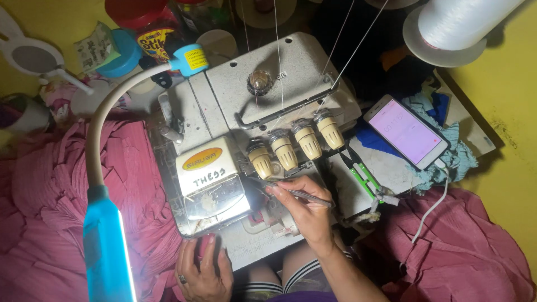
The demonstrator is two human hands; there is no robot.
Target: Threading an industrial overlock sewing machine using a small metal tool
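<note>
A white overlock sewing machine (pixel 279 84) with several cream tension knobs (pixel 295 144) stands in the middle. My right hand (pixel 305 210) grips thin metal tweezers (pixel 291 191) whose tips point left into the lit needle area beside the clear presser cover (pixel 215 198). At the machine's front edge my left hand (pixel 202 271), wearing a ring, rests with its fingers curled on pink cloth (pixel 50 196). White threads (pixel 335 53) run down from above to the machine.
A blue gooseneck lamp (pixel 106 251) shines at lower left. Green thread snips (pixel 363 176) lie right of the knobs. A lit phone (pixel 406 131) with a white cable sits at right. A large white thread cone (pixel 453 25) stands top right. Jars and containers crowd the top left.
</note>
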